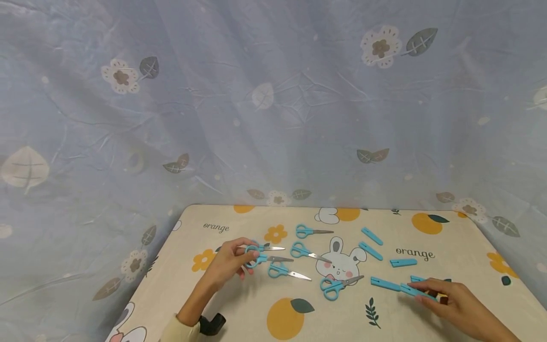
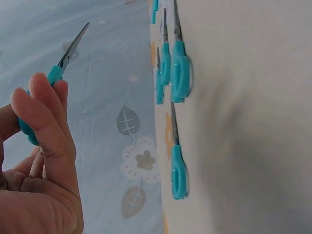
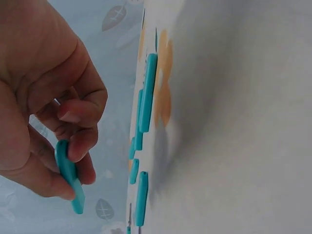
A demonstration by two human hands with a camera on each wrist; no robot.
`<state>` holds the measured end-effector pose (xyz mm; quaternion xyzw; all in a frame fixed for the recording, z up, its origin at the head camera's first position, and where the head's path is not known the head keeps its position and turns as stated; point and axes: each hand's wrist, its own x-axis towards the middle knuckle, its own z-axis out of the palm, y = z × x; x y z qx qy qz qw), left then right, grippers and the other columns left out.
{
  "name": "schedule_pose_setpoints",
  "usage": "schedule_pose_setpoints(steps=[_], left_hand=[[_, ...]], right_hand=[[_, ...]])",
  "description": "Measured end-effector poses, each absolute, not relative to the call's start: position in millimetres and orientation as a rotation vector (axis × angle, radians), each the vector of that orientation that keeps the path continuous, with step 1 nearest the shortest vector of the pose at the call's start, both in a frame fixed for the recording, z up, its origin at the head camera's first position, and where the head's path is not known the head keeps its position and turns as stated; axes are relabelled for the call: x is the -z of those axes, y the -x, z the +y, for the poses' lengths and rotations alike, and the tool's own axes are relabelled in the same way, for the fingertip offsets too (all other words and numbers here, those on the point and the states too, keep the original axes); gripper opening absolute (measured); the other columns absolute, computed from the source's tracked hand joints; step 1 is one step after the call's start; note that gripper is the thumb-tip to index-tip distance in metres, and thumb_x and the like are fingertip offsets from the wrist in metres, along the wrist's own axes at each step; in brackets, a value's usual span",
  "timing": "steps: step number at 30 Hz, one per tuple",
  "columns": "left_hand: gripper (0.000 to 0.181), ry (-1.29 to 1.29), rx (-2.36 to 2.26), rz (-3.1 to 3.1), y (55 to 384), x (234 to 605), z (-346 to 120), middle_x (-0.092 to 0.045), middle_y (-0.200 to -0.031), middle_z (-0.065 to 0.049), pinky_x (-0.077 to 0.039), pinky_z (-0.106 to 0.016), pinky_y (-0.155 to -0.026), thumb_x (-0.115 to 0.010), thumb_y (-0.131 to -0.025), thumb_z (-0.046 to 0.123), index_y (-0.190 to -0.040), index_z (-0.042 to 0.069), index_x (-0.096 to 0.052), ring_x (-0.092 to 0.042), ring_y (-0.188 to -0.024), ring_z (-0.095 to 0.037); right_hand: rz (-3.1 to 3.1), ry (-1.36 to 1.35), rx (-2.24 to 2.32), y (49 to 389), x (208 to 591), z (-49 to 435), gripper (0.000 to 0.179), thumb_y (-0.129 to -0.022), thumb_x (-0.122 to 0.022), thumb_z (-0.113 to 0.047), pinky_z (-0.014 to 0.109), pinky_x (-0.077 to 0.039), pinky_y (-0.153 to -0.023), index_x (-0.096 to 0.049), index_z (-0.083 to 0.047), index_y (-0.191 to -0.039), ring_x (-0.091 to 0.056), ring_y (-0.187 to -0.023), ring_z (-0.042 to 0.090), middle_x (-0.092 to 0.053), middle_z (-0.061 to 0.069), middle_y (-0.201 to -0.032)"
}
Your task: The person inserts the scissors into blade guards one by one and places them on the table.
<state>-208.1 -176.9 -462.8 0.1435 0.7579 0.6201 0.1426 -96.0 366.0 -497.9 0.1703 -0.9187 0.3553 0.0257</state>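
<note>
My left hand (image 1: pixel 231 263) pinches a pair of scissors (image 2: pixel 54 73) with light-blue handles, raised over the table with its grey blades pointing right. Near it lie more scissors of the same kind: one just behind (image 1: pixel 273 248), one in front (image 1: pixel 278 270), others to the right (image 1: pixel 301 249). Between thumb and fingers, my right hand (image 1: pixel 455 301) holds a slim light-blue blade cover (image 3: pixel 69 175), also lifted off the table. Close by that hand lie a like cover (image 1: pixel 384 283) to its left and another (image 1: pixel 416 278) partly hidden behind its fingers.
More scissors lie at the back (image 1: pixel 304 231) and front middle (image 1: pixel 331 288). Further covers (image 1: pixel 372 235) are spread at the right, behind my right hand. A cream printed cloth (image 1: pixel 239 313) covers the table. Behind it hangs a blue-grey patterned curtain (image 1: pixel 273 142).
</note>
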Motion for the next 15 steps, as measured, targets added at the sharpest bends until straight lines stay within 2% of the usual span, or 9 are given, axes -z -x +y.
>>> schedule_pose_setpoints(steps=[4,9,11,15], left_hand=[[0.037,-0.410,-1.806,2.190,209.9,458.0,-174.7,-0.073,-0.084,-0.012,-0.053,-0.026,-0.046,-0.072,-0.093,0.026,-0.122,0.005,-0.063,-0.069,-0.063,-0.021],[0.036,-0.386,-1.834,2.195,211.2,455.1,-172.1,-0.072,-0.090,-0.023,-0.053,-0.025,-0.047,-0.072,-0.093,0.026,-0.122,0.006,-0.064,-0.069,-0.063,-0.023],[0.037,-0.373,-1.844,2.194,211.0,453.1,-170.7,-0.072,-0.092,-0.024,-0.052,-0.025,-0.047,-0.072,-0.093,0.025,-0.123,0.006,-0.063,-0.069,-0.063,-0.024],[0.035,-0.361,-1.867,2.190,211.3,450.5,-167.8,-0.072,-0.092,-0.023,-0.052,-0.024,-0.046,-0.071,-0.093,0.025,-0.122,0.006,-0.063,-0.068,-0.062,-0.021]], right_hand=[[-2.841,-0.512,-1.214,101.5,492.3,363.0,0.025,-0.094,-0.070,-0.019,0.022,-0.055,-0.059,-0.072,-0.015,-0.119,-0.060,-0.076,0.004,-0.071,-0.006,-0.106],[-2.845,-0.536,-1.252,109.8,485.8,357.9,0.026,-0.094,-0.070,-0.019,0.020,-0.052,-0.062,-0.072,-0.015,-0.120,-0.060,-0.077,0.006,-0.071,-0.001,-0.105],[-2.862,-0.525,-1.248,112.8,482.4,354.7,0.027,-0.094,-0.070,-0.022,0.020,-0.050,-0.062,-0.072,-0.017,-0.120,-0.060,-0.078,0.005,-0.071,0.000,-0.108],[-2.888,-0.487,-1.187,117.6,476.4,347.7,0.027,-0.093,-0.071,-0.028,0.020,-0.054,-0.071,-0.073,-0.023,-0.119,-0.062,-0.090,-0.002,-0.071,0.003,-0.118]])
